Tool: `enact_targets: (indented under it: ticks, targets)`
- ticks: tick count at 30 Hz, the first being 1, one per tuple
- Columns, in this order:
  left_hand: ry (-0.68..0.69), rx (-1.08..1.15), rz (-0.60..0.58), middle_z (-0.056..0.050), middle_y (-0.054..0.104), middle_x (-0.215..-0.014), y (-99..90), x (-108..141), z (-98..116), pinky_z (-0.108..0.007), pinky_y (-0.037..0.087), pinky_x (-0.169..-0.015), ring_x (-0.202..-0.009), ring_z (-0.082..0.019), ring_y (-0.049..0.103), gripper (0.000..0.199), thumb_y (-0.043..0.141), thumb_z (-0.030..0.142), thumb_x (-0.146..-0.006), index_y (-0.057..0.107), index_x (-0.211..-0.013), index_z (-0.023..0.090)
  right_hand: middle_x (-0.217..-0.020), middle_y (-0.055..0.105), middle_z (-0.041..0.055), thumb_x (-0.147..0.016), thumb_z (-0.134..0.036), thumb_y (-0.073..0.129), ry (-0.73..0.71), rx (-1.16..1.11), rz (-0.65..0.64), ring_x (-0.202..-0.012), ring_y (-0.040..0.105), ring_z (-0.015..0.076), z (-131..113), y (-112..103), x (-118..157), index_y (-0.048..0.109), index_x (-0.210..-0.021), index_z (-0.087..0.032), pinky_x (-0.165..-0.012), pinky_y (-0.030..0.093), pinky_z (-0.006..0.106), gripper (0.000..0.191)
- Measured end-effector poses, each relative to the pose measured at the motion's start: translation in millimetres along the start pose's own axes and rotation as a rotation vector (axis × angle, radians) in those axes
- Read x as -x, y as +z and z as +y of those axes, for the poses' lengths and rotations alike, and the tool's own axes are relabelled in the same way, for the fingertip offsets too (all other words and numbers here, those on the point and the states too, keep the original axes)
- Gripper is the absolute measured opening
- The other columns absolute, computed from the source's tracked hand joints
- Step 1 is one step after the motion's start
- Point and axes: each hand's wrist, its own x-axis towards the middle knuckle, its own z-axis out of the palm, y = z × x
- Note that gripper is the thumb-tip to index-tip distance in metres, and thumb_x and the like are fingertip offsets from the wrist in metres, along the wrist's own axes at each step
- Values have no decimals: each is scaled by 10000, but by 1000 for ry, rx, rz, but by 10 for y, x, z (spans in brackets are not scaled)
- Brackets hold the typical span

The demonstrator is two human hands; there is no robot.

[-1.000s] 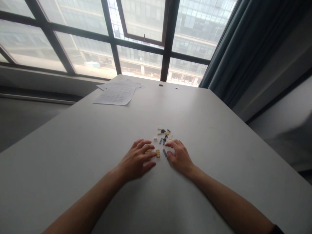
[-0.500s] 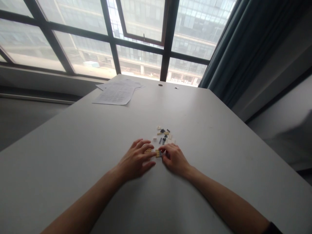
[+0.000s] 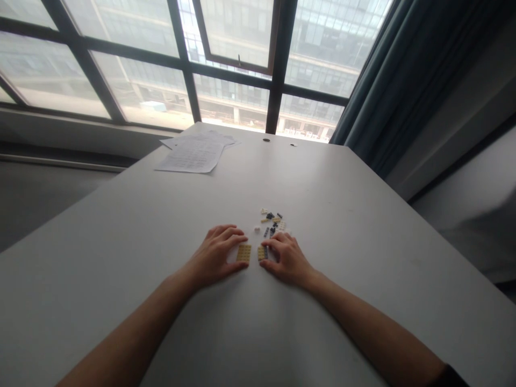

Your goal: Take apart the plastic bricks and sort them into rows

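Note:
A tan studded toy-brick plate (image 3: 243,252) lies flat on the white table. My left hand (image 3: 215,255) curves around its left side, thumb at the near edge and fingers just beyond the far edge, apart from each other. To the right is a smaller tan and grey toy-brick piece (image 3: 262,253), separated from the plate by a narrow gap. My right hand (image 3: 288,259) holds this piece between thumb and fingertips at its near and far edges. The palm side of both hands is hidden.
Several loose white, tan and dark toy bricks (image 3: 275,225) are scattered just beyond my right hand. Printed sheets (image 3: 193,153) lie at the far left of the white table (image 3: 330,215). Windows stand behind it, with a dark curtain (image 3: 371,102) at right.
My left hand has drawn back to the left from the tan and grey piece, uncovering the tan plate. My right thumb has shifted to the near edge of its piece.

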Motion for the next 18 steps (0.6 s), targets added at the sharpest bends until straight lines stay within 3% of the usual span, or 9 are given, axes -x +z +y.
enact_targets:
  ticks: [12, 18]
  targets:
    - [-9, 28, -83, -79, 564, -1260, -31, 13, -58, -456, 287, -1048, -1220, -289, 431, 511, 643, 534, -740, 567, -1148, 235, -1033, 588, 51, -765, -364, 709, 2, 4, 7, -1052, 488, 227, -46, 12, -22, 641, -1061, -225, -931, 343, 391, 335]
    - [-51, 33, -102, -68, 553, -1266, -53, 18, -59, -456, 298, -1044, -1227, -284, 423, 385, 657, 454, -734, 596, -1047, 239, -1081, 586, 65, -746, -383, 722, -14, -16, 22, -1074, 489, 236, -10, 19, -7, 594, -1164, -214, -946, 357, 398, 468]
